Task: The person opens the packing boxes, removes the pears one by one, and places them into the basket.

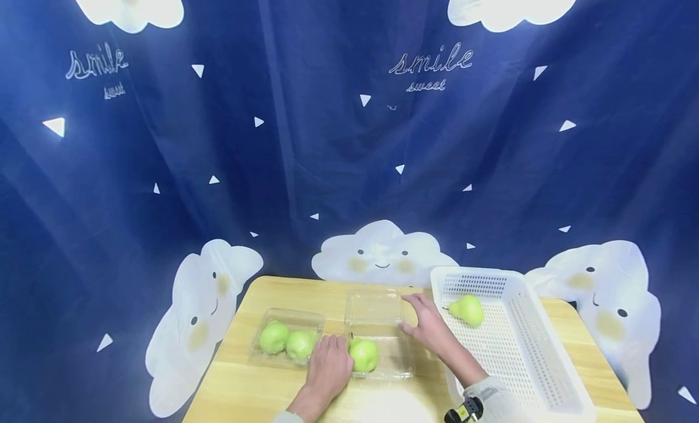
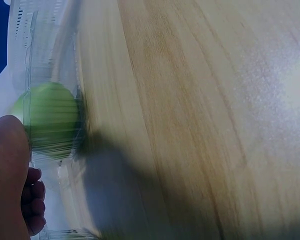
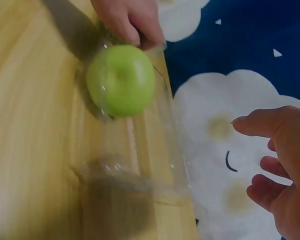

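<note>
A hinged clear plastic container (image 1: pixel 390 357) lies with its lid (image 1: pixel 377 304) folded back, away from me. Inside its left end sits a smooth green fruit (image 1: pixel 364 355), its stem showing in the head view. At that end wall, my left hand (image 1: pixel 329 363) grips the container, thumb beside the fruit and fingers outside. My right hand (image 1: pixel 428 326) hovers by the lid's right edge, thumb and fingers spread and holding nothing. In the right wrist view, the right hand (image 3: pixel 280 155) shows apart from the container.
Left of my left hand stands another clear container (image 1: pixel 295 317) with two green fruits (image 1: pixel 286 340). On the right, a white perforated basket (image 1: pixel 537 344) holds a green pear (image 1: pixel 468 310). The wooden table (image 1: pixel 229 380) ends at a blue curtain (image 1: pixel 327 138) behind.
</note>
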Tool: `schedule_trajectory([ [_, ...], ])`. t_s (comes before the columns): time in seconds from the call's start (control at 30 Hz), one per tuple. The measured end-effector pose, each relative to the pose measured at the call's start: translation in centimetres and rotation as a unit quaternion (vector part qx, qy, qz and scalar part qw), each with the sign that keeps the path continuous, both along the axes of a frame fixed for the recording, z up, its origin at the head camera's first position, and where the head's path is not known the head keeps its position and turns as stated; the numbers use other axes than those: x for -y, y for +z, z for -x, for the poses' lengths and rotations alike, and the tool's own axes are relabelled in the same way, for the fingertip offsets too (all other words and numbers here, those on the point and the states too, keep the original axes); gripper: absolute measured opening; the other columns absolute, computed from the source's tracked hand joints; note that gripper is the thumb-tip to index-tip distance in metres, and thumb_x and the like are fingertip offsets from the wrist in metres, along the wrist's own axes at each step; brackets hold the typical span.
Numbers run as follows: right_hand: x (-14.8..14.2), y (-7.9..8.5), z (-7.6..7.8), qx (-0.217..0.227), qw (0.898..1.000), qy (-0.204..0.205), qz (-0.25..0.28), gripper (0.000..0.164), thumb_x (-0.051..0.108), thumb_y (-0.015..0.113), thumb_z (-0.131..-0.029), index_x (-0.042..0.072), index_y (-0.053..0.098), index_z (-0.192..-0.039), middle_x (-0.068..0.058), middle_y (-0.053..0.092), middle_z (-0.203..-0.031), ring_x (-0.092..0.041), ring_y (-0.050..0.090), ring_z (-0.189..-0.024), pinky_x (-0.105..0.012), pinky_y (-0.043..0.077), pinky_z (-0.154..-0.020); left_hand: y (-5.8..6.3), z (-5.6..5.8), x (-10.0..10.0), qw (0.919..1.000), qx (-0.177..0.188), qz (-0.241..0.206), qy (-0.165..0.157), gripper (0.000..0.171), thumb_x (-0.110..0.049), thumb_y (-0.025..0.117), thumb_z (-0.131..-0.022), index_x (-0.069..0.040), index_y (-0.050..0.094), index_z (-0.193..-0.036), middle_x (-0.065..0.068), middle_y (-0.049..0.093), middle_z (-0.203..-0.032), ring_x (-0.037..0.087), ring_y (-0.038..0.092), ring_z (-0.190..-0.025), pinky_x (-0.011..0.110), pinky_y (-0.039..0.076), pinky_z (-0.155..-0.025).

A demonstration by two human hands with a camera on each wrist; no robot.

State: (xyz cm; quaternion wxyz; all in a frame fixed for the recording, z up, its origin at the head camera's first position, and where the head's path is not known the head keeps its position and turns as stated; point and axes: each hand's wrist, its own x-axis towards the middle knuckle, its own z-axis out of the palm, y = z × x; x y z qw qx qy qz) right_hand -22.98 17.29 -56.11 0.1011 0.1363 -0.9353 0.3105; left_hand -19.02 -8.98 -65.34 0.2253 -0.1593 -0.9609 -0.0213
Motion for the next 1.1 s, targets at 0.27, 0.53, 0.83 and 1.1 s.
schedule_trajectory([
  [0.27, 2.1, -0.5, -1.2, 0.028, 0.999, 0.023, 0.011, 0.065, 0.010, 0.088, -0.077, 0.001, 0.061, -0.136, -0.021, 0.061, -0.135, -0.043, 0.060, -0.124, -0.058, 0.052, -0.107, 0.1, 0.0, -0.1, 0.9998, 0.017, 0.003, 0.005, 0.018, -0.024, 0.065, -0.088, -0.013, 0.054, -0.079, -0.003, 0.042, -0.069, 0.013, 0.036, -0.065, 0.024, 0.031, -0.059],
  [0.53, 3.6, -1.8, -2.0, 0.026, 0.999, 0.027, 0.012, 0.059, 0.008, 0.087, -0.078, 0.004, 0.064, -0.132, -0.018, 0.062, -0.133, -0.039, 0.059, -0.124, -0.054, 0.055, -0.105, -0.2, 0.0, -0.1, 1.0000, 0.006, 0.004, -0.001, 0.019, -0.026, 0.064, -0.089, -0.015, 0.053, -0.077, -0.004, 0.041, -0.068, 0.013, 0.035, -0.064, 0.022, 0.028, -0.059],
  [0.83, 4.5, -2.8, -2.2, 0.072, 0.996, 0.051, 0.029, 0.063, 0.012, 0.086, -0.079, 0.003, 0.061, -0.136, -0.025, 0.059, -0.139, -0.045, 0.057, -0.129, -0.060, 0.052, -0.107, -0.1, 0.2, -0.1, 0.9999, 0.012, -0.003, 0.002, 0.019, -0.026, 0.065, -0.089, -0.014, 0.053, -0.079, -0.003, 0.043, -0.070, 0.013, 0.036, -0.066, 0.023, 0.030, -0.060],
  [1.1, 5.1, -4.4, -2.1, 0.071, 0.994, 0.078, 0.019, 0.067, 0.017, 0.087, -0.077, 0.000, 0.060, -0.136, -0.022, 0.062, -0.136, -0.041, 0.062, -0.124, -0.056, 0.054, -0.105, 0.1, 0.1, -0.2, 0.9998, 0.018, -0.005, 0.004, 0.018, -0.026, 0.065, -0.090, -0.013, 0.055, -0.081, -0.003, 0.044, -0.070, 0.013, 0.038, -0.067, 0.023, 0.030, -0.060],
])
